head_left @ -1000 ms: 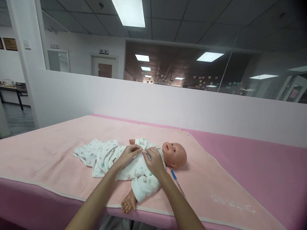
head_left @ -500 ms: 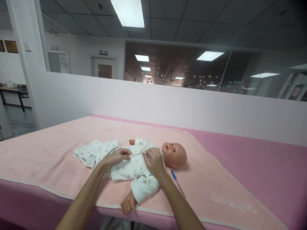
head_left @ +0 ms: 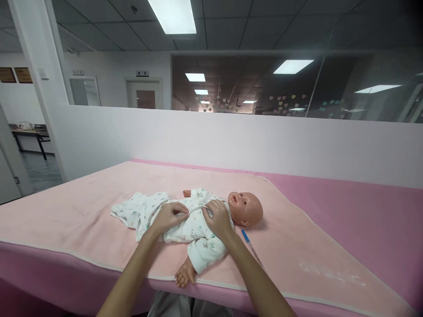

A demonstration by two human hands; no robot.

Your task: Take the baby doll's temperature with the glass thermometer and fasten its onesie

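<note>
Baby doll (head_left: 247,210) lies on its back on a pale pink blanket (head_left: 82,207), which is spread over a deeper pink pad (head_left: 346,220) in front of a white partition wall (head_left: 231,141). Its head points to the person's right, and its near bare hand (head_left: 185,277) reaches the blanket's front edge. A white printed romper (head_left: 185,228) covers the doll's body, with the empty leg end trailing off to the left across the blanket.

Both of the person's hands rest on the doll's chest, close together but not touching. The left hand (head_left: 168,216) is curled, with thumb and forefinger pinched on the front edge of the romper. The right hand (head_left: 218,219), just beside the doll's chin, has its fingers (head_left: 207,211) bent down and nipped on the facing edge of the same cloth. A narrow strip of fabric runs between the two grips.

A thin pen (head_left: 253,248) with a blue cap lies on the blanket just beside the right forearm, near the doll's head.
</note>
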